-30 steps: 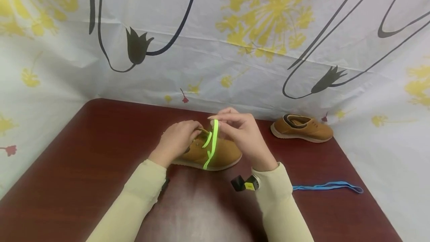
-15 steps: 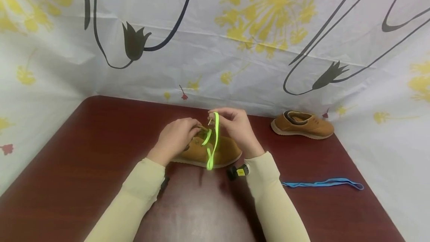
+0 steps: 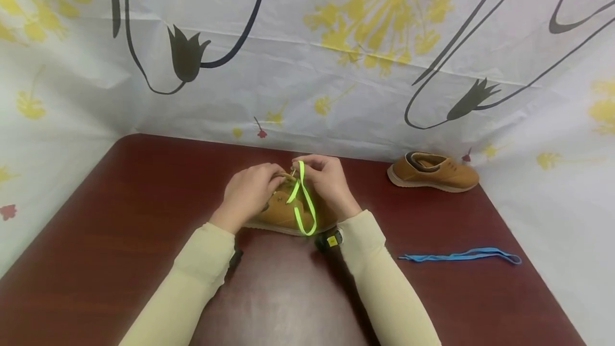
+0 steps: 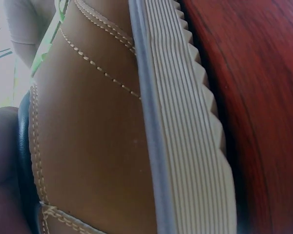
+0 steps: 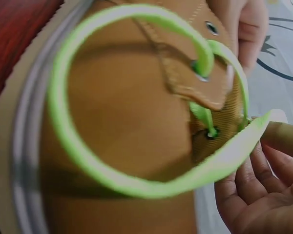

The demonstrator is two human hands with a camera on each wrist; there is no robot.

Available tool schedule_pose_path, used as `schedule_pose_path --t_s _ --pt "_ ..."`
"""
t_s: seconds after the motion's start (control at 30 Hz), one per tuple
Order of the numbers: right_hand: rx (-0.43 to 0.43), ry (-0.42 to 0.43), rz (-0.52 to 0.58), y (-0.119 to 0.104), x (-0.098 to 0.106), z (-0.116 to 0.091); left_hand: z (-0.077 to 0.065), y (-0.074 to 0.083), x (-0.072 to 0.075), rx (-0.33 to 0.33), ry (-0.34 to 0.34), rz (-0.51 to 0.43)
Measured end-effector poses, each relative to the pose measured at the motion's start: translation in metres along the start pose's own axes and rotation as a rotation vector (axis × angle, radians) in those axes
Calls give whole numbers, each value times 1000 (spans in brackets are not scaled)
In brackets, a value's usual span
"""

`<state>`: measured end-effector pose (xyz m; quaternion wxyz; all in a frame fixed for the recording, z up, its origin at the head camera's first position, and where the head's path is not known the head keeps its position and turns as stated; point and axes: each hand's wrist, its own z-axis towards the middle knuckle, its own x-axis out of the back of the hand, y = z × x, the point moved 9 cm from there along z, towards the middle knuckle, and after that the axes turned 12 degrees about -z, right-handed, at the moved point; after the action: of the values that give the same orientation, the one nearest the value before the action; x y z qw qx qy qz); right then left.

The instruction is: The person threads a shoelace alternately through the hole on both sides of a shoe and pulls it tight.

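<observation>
A tan shoe [image 3: 278, 211] stands on the table, toe to the right. My left hand [image 3: 246, 192] pinches the edge of its opening from the left, near the eyelets. In the right wrist view a neon-green shoelace [image 5: 61, 107] comes out of an eyelet, bends in a wide loop over the toe and runs to my right hand [image 5: 263, 180]. Thumb and fingers of that hand pinch the lace near one end, close to the far eyelet flap. The left wrist view is mostly filled by the shoe's side and its ridged pale sole [image 4: 190, 126].
A matching tan shoe [image 3: 434, 171] without visible lace stands at the back right. Folded on the table to the right lies a blue shoelace [image 3: 461, 256]. A patterned white sheet [image 3: 269, 105] hangs behind the dark red table [image 3: 158, 175].
My right hand has moved left and closer to my left hand, bringing the lace along. The lace's slack now hangs in a wider loop in front of the shoe. My left hand keeps its hold.
</observation>
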<state>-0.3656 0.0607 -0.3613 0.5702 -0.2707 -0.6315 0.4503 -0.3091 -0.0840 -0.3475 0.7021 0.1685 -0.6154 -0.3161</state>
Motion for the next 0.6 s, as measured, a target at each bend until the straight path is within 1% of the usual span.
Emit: schedule_pose_path --t_s 0.17,0.47,0.6 --pt "-37 -14 36 7 -6 2 0 -2 -1 15 -8 1" --pt "-77 -13 33 12 -6 3 1 -2 -1 22 -9 -3" --pt "-96 -23 55 15 -8 3 2 -3 -3 39 -19 -17"
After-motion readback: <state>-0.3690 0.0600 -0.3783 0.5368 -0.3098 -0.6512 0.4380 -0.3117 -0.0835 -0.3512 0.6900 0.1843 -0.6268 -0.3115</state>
